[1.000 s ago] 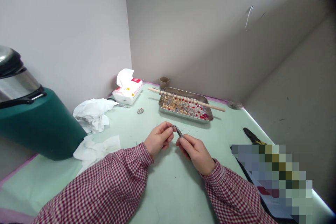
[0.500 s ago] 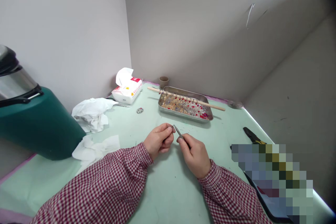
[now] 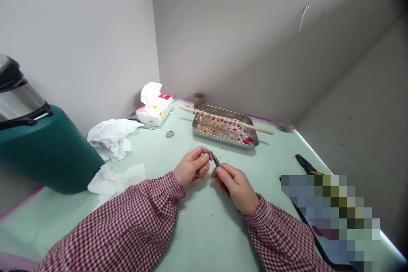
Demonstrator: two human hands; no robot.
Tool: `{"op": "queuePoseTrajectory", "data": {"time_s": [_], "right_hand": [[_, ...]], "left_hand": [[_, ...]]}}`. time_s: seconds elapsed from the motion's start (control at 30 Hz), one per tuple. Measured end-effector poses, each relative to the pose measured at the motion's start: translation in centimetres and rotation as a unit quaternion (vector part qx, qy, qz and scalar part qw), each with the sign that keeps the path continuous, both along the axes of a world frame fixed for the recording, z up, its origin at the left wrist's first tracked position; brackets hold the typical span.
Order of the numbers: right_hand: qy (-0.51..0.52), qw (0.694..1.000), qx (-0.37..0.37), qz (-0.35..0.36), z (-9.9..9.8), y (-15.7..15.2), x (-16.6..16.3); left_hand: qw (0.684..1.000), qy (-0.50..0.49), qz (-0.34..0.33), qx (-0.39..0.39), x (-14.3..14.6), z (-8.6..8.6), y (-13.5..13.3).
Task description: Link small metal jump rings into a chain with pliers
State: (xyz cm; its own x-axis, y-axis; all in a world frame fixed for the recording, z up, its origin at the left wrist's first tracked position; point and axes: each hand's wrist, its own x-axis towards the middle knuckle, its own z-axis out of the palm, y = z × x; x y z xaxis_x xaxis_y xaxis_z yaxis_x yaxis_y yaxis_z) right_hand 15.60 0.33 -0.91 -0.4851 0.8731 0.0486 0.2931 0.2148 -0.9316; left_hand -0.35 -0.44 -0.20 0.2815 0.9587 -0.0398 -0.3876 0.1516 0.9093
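A: Right hand (image 3: 236,188)?
B: One, grip closed around a tool (image 3: 216,160): grey metal, slender, its tip pointing far and left, towards the other hand's fingertips.
A: Left hand (image 3: 193,167)?
B: One, thumb and forefinger pinched on a small piece (image 3: 210,155) at the tool's tip; too small to identify. Both hands above the near-middle of the surface (image 3: 207,238), pale green; both sleeves (image 3: 127,225) red-and-white check.
A: Beyond the hands?
B: Tray (image 3: 210,138), metal, rectangular, holding gold bits (image 3: 208,126) to the left and red beads (image 3: 247,140) to the right. Rod (image 3: 263,130), wooden, lying across the tray, both ends overhanging. Cup (image 3: 199,99), brown, just behind the tray's far left corner.
A: Left side, far to near?
B: Tissue pack (image 3: 155,111), white and red, one sheet raised. Round trinket (image 3: 170,134), between pack and tray, apart from both. Crumpled tissue (image 3: 110,136), white. Flat tissue (image 3: 119,177), nearer, by the left sleeve. Flask (image 3: 57,148), dark green with steel neck, tilted in view, at the far left.
A: Right side?
B: Black handle (image 3: 305,164), its remainder under a pixelated patch. Dark-edged flat item (image 3: 333,248), nearer, partly masked likewise; kind cannot be told.
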Motion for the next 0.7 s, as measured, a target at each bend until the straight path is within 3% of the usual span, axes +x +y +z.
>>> {"op": "queuePoseTrajectory", "data": {"time_s": [0.13, 0.3, 0.43, 0.7], "right_hand": [[0.028, 0.997, -0.066, 0.037, 0.3, 0.2, 0.2], [0.035, 0.995, -0.076, 0.045, 0.2, 0.6, 0.7], [0.07, 0.984, -0.145, 0.074, 0.0, 0.6, 0.8], [0.023, 0.999, -0.049, -0.006, 0.0, 0.1, 0.1]], "left_hand": [[1.0, 0.0, -0.022, -0.007, -0.4, -0.1, 0.1], [0.996, -0.041, -0.074, -0.038, -0.9, -0.3, 0.2], [0.993, -0.057, -0.093, -0.054, -1.1, -0.2, 0.3], [0.994, -0.066, -0.066, -0.058, -0.6, -0.2, 0.2]]}}
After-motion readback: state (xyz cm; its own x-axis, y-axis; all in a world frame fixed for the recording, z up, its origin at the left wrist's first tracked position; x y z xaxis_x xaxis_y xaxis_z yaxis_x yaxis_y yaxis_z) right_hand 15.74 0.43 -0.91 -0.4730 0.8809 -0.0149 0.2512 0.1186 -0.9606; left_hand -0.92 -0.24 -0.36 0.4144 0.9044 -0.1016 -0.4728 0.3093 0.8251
